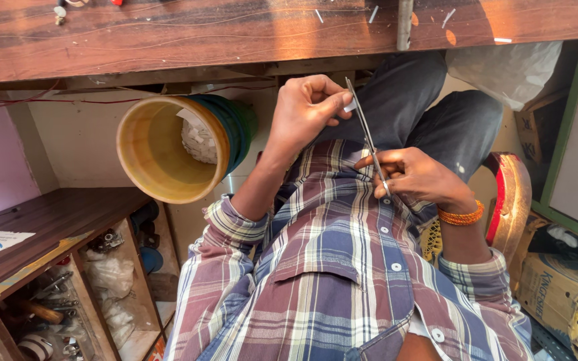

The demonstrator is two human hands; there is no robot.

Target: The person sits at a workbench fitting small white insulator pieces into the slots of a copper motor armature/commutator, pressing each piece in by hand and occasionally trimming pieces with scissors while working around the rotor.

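While my left hand [306, 110] pinches the small white piece [350, 105] steady | right hand [413, 175] grips tweezers [367, 134], tips toward 11 o'clock; bucket [168, 150] at 9 o'clock, below the workbench [235, 33]

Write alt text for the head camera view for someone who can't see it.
A person in a plaid shirt holds long thin tweezers in the right hand, while the left hand pinches a small white piece at the tip. A yellow bucket sits beside them, below a wooden workbench.
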